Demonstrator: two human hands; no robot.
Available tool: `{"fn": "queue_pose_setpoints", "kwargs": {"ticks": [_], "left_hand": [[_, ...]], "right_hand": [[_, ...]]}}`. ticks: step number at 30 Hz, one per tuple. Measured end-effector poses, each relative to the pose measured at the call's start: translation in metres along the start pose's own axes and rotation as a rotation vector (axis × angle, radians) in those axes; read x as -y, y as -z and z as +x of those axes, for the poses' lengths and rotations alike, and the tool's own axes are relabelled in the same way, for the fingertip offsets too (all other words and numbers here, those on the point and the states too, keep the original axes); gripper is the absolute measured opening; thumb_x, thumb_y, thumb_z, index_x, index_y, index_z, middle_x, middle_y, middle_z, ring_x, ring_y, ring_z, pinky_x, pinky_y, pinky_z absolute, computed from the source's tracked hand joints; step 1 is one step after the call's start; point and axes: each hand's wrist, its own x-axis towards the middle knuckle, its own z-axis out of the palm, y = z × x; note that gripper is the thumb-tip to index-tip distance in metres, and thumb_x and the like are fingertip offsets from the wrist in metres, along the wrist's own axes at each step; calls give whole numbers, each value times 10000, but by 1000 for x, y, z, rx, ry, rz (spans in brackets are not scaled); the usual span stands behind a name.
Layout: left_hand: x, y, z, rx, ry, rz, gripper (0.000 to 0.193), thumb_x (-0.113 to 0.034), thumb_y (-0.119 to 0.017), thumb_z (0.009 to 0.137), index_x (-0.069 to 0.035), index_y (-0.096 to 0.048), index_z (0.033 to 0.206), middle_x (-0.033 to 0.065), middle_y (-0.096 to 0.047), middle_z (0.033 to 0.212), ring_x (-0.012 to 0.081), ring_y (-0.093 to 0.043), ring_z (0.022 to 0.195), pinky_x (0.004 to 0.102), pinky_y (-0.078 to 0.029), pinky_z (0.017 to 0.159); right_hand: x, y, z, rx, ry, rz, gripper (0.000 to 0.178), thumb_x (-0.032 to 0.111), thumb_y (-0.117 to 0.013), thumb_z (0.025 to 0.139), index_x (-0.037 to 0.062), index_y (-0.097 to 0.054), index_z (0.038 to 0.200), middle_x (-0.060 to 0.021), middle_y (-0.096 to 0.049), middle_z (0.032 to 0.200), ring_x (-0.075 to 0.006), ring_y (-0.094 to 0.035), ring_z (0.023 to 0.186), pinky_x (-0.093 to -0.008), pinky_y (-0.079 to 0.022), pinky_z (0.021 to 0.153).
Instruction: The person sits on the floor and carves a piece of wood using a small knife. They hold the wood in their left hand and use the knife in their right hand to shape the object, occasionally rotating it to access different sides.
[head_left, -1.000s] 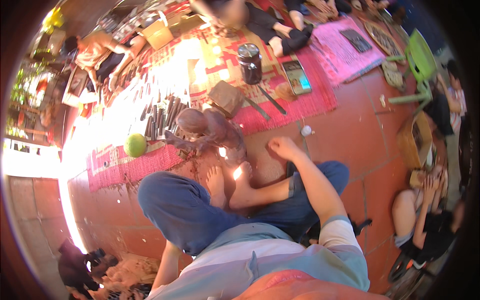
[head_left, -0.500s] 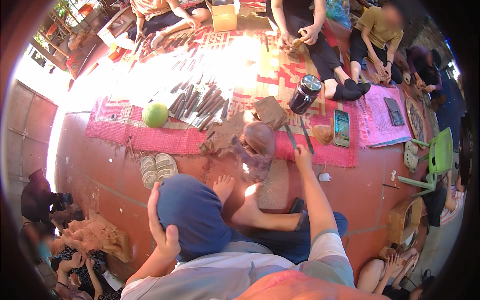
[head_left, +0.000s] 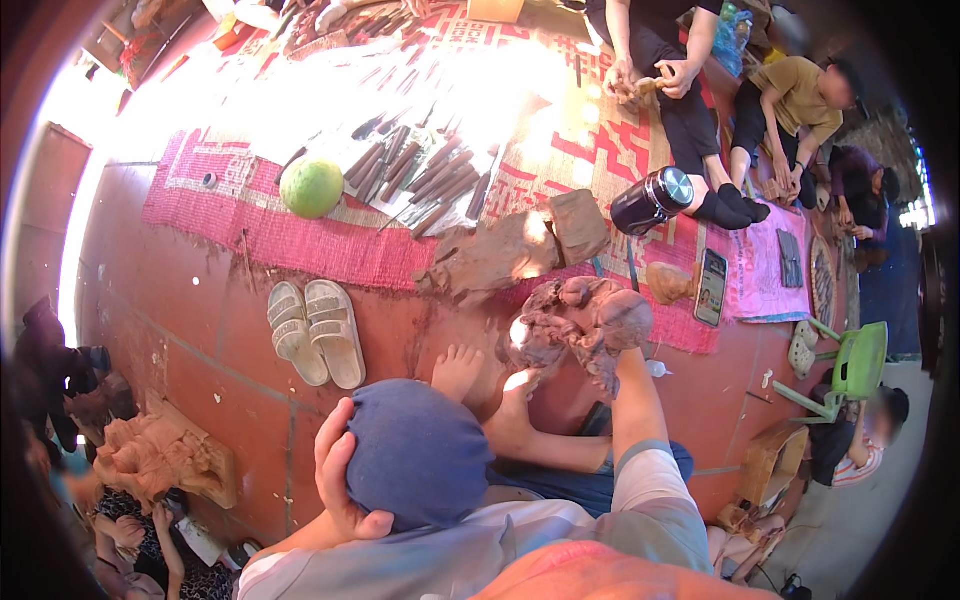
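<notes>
A knobbly reddish-brown wood carving (head_left: 575,325) is held in front of my bare feet, its rounded lump at the right. My right hand (head_left: 629,364) is at its near right side, gripping it; the carving hides most of the fingers. My left hand (head_left: 345,470) rests on my knee (head_left: 420,455) in dark blue cloth, fingers spread round its left side and thumb apart, holding nothing. Beyond the carving lie a rough slab of brown wood (head_left: 490,260) and a squarish wooden block (head_left: 580,226). One thin metal tool (head_left: 633,262) shows between the carving and the flask.
A dark flask (head_left: 652,200), a phone (head_left: 711,287) and a small wooden piece (head_left: 668,283) are on the red mat (head_left: 330,245). Several wooden-handled chisels (head_left: 440,180) lie by a green round fruit (head_left: 311,189). Sandals (head_left: 318,333) stand left. Other people sit around.
The carving has come off the wood slab, moving right and nearer to me with my right hand behind it. That hand was at the thin metal tools. My left hand stays on my knee.
</notes>
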Motion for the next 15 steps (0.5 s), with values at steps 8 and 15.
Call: {"fn": "queue_pose_setpoints", "kwargs": {"ticks": [8,15], "left_hand": [[0,7,5,47,-44,59,753,-510,-532,837,27,-362,1337,362,-338,1342,452,-402,1225,526,-327,1005],[-7,-5,14,55,-20,22,739,-501,-528,847,47,-380,1320,346,-354,1344,438,-422,1217,496,-325,1018]], "right_hand": [[26,33,-18,398,-253,428,154,198,-652,813,144,-619,952,-23,-611,757,-226,-600,742,-383,-511,724],[-42,20,-25,757,-498,1086,36,175,-611,858,147,-626,876,28,-570,732,-113,-541,679,-323,-511,683]]}}
